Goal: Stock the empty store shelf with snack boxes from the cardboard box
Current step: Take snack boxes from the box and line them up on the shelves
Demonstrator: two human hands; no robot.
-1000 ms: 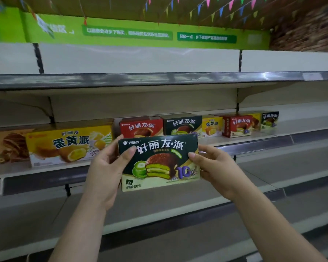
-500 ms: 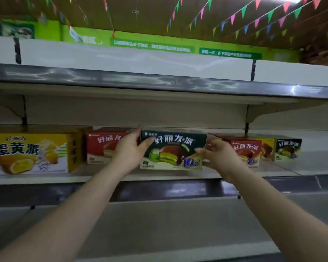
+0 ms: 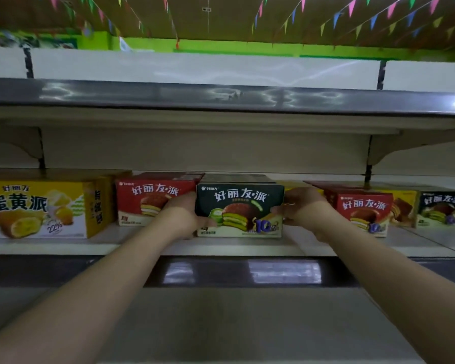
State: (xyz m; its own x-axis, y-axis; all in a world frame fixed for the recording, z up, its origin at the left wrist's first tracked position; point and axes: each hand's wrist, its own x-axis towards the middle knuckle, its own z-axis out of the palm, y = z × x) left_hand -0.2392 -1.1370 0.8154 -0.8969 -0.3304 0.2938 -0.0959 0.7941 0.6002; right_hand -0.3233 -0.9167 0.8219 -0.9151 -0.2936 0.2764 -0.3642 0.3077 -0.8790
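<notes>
A dark green snack box [image 3: 239, 208] with a chocolate pie picture stands upright on the middle shelf [image 3: 221, 248], in front of another dark box. My left hand [image 3: 184, 216] grips its left end and my right hand [image 3: 300, 208] grips its right end. A red snack box [image 3: 147, 200] stands just left of it and another red box [image 3: 363, 211] to the right. The cardboard box is out of view.
A large yellow box [image 3: 37, 208] stands at the far left of the shelf. A yellow box [image 3: 402, 206] and a dark box [image 3: 441, 206] stand at the far right. An upper shelf [image 3: 221, 98] overhangs close above; a lower shelf [image 3: 221, 324] juts out below.
Both hands carried the dark green box up and forward from in front of me onto the shelf, between the two red boxes. My view has moved closer to the shelf.
</notes>
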